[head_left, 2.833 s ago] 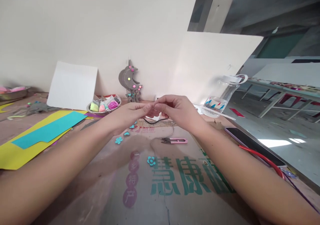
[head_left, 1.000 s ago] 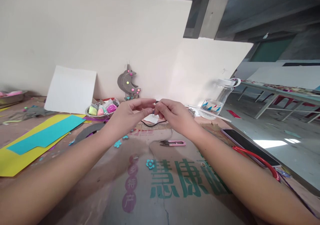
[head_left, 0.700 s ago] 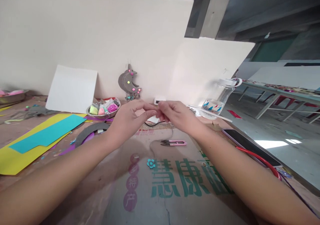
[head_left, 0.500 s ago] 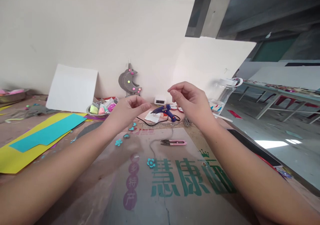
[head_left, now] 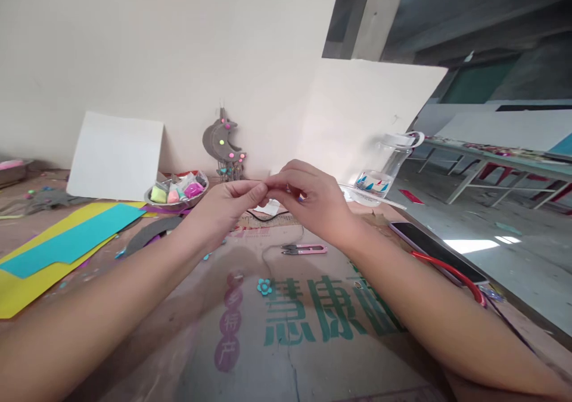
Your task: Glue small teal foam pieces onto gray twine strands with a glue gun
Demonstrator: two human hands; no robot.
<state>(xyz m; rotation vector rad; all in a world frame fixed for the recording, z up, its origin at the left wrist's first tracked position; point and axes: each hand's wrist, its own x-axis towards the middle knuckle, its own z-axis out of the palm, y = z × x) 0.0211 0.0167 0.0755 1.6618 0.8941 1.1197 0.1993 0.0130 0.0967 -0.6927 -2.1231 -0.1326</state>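
Note:
My left hand (head_left: pixel 226 208) and my right hand (head_left: pixel 319 202) meet above the back of the work mat, fingertips pinched against each other. What they pinch is too small or hidden to make out. Below them lies a pair of pink-handled thread snips (head_left: pixel 304 249). A grey thread (head_left: pixel 267 262) curves across the mat to a small turquoise flower (head_left: pixel 264 287). Behind the hands, a grey crescent moon (head_left: pixel 217 143) with coloured dots and hanging strands is against the white board. The glue gun is almost wholly covered by my hands.
A bowl (head_left: pixel 152 197) of coloured clay packs stands left of my hands, near a white card (head_left: pixel 116 155). Turquoise (head_left: pixel 75 241) and yellow sheets (head_left: pixel 22 298) lie at left. To the right are a clear bottle (head_left: pixel 391 167), a phone (head_left: pixel 435 250) and a red curved handle (head_left: pixel 451 269).
My hands were apart with fingers pinched; they have come together at the fingertips, covering the glue gun. The view has shifted slightly, and the snips and flower lie as before.

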